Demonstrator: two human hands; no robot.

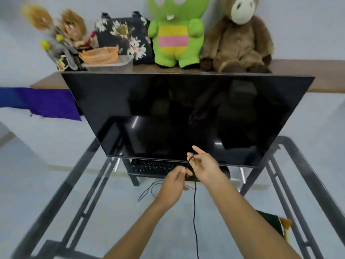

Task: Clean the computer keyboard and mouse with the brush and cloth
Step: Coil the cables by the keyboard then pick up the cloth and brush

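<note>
A black keyboard (pixel 149 167) lies under the lower edge of the dark monitor (pixel 186 113) on the glass table. My right hand (pixel 203 166) is raised in front of it, thumb and forefinger pinched on a thin black cable (pixel 194 212) that hangs down toward me. My left hand (pixel 172 186) sits just left of it, fingers closed on the same cable near the keyboard's right end. A dark rounded shape (pixel 226 171), perhaps the mouse, shows behind my right wrist. No brush or cloth is visible.
The glass table (pixel 112 212) has a black metal frame (pixel 61 193). Loose cable loops (pixel 149 191) lie near my left hand. A shelf behind the monitor holds plush toys (pixel 177 34), a floral bag (pixel 127 34) and a basket (pixel 100 55). A purple cloth (pixel 52 103) hangs at left.
</note>
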